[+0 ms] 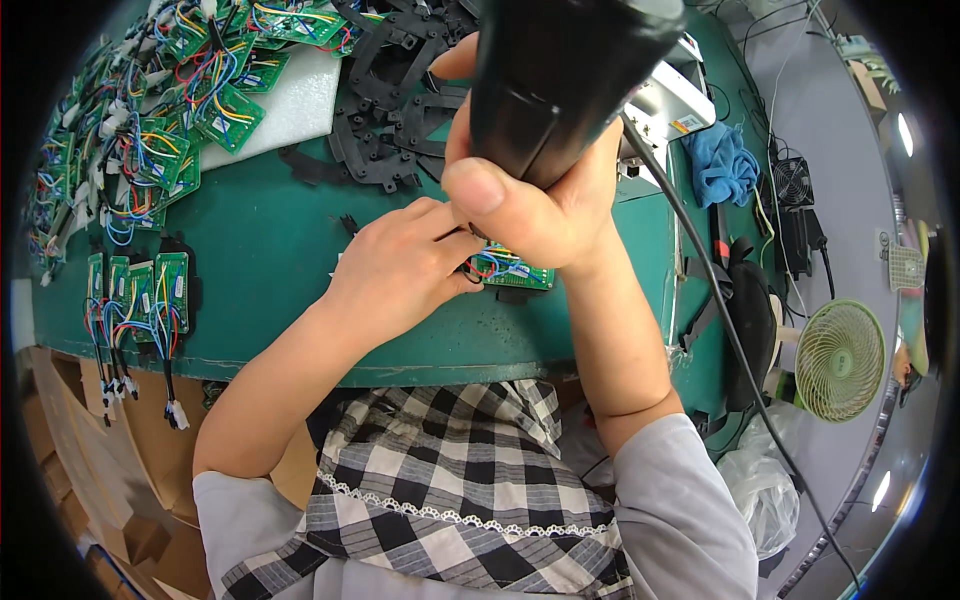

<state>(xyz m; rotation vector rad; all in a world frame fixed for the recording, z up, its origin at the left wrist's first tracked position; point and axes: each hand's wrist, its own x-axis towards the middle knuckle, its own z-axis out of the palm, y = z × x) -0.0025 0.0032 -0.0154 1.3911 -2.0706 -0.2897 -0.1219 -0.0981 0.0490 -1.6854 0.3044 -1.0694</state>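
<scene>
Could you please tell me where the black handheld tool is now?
In the head view, the black handheld tool is at the top, right of centre, gripped in the right hand, above a circuit board.

Room's bright, light even and whitish. Lamps [905,133] glare as white streaks past the bench's [260,250] right edge. Shadows soft, mostly faint; dimmer under the bench's front edge. White foam sheet [305,105], far left, very pale, little texture. Left hand [395,265], near front edge, evenly lit, fairly sharp. Black handheld tool [565,85] too close: soft, dark, detail lost. Clear plastic bag [765,505], off the front right corner, has highlights. Heavy fisheye: front edge bows, circuit boards [75,160] far left squeezed; black rim, bluish fringes.
</scene>
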